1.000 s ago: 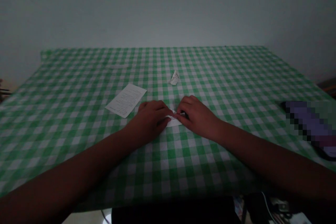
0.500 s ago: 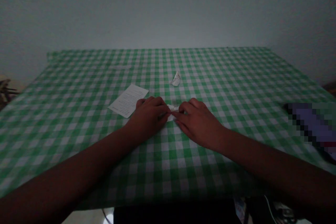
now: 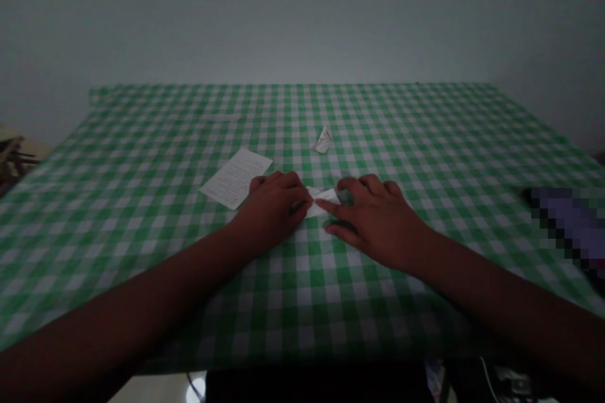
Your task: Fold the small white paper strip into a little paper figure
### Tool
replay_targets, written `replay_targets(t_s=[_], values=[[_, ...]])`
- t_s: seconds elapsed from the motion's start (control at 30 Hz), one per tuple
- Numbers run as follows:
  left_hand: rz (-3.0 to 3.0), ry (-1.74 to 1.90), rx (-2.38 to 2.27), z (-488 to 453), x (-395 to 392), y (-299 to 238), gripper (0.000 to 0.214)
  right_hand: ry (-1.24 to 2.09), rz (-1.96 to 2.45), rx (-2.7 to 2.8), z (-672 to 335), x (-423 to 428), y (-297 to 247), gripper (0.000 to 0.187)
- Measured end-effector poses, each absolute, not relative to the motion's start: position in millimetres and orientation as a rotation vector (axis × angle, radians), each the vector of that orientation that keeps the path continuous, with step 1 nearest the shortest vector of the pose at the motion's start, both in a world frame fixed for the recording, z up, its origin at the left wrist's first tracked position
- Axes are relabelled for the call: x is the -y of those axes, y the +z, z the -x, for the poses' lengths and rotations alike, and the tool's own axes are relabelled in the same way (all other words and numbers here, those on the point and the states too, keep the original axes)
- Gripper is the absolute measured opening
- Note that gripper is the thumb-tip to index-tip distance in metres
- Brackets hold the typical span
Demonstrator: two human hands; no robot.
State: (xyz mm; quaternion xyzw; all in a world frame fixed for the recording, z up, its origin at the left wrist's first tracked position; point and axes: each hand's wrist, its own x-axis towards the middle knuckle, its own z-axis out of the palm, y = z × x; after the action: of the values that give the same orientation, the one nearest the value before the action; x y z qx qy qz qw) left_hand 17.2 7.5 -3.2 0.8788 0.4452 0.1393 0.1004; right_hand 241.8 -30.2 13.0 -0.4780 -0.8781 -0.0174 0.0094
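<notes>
A small folded piece of white paper (image 3: 327, 199), with print on part of it, lies on the checkered cloth between my hands. My left hand (image 3: 276, 206) is closed, its thumb and fingertips pinching the paper's left end. From the other side, my right hand (image 3: 380, 220) touches the paper with an outstretched index finger. Its thumb is apart, low on the cloth, and the other fingers are loosely bent, so this hand is open. Part of the paper is hidden under my left fingers.
A printed sheet (image 3: 237, 177) lies just left of my left hand. Farther back is a small folded printed paper (image 3: 324, 140). A faint pale strip (image 3: 222, 118) lies back left. At the right edge is a dark, pixelated object (image 3: 567, 220). The green-and-white tablecloth (image 3: 302, 302) reaches the wall.
My right hand has loosened and moved right, its fingers spreading and uncovering more of the folded paper. My left hand still pinches its left end. The whole view has shifted slightly.
</notes>
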Motion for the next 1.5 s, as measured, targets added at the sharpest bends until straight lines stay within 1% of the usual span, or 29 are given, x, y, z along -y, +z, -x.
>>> replay_targets(t_s=[0.3,0.37,0.5,0.6,0.7,0.77,0.9,1.1,1.17,1.23,1.37,1.5], values=[[-2.590,0.369,-1.309,-17.0,-7.3,-0.2,0.013,-0.199,1.559,2.703,-259.2,24.6,11.7,0.043],[-2.597,0.381,-1.295,-16.1,-8.7,-2.0,0.013,-0.198,1.563,2.691,-259.9,24.6,14.6,0.042],[-2.595,0.405,-1.271,-16.5,-10.8,-5.0,0.013,-0.195,1.612,2.554,-257.4,22.5,25.0,0.033],[-2.615,0.413,-1.301,-20.9,-9.9,-5.1,0.013,-0.106,1.479,2.533,-252.7,22.5,28.1,0.030],[-2.608,0.415,-1.340,-24.6,-8.8,-4.9,0.014,0.092,1.206,2.681,-245.3,25.9,20.0,0.034],[-2.588,0.411,-1.342,-24.2,-9.4,-5.0,0.014,0.124,1.132,2.735,-240.9,28.4,11.4,0.039],[-2.560,0.372,-1.302,-17.4,-12.0,-2.4,0.015,0.141,1.162,2.761,-238.7,30.3,3.3,0.043],[-2.562,0.206,-1.185,-4.9,-13.9,10.6,0.031,0.171,1.174,2.778,-243.1,29.4,12.2,0.042],[-2.561,0.173,-1.130,-0.2,-15.8,13.2,0.036,0.190,1.155,2.769,-244.0,28.1,12.2,0.040],[-2.568,0.173,-1.061,4.6,-18.6,13.7,0.036,0.213,1.134,2.744,-244.3,25.9,10.2,0.038],[-2.599,0.208,-0.958,8.0,-21.5,10.0,0.033,0.261,1.163,2.660,-243.4,18.7,6.2,0.030],[-2.641,0.259,-0.948,-3.8,-11.5,3.0,0.026,0.309,1.242,2.540,-240.9,13.2,4.6,0.020]])
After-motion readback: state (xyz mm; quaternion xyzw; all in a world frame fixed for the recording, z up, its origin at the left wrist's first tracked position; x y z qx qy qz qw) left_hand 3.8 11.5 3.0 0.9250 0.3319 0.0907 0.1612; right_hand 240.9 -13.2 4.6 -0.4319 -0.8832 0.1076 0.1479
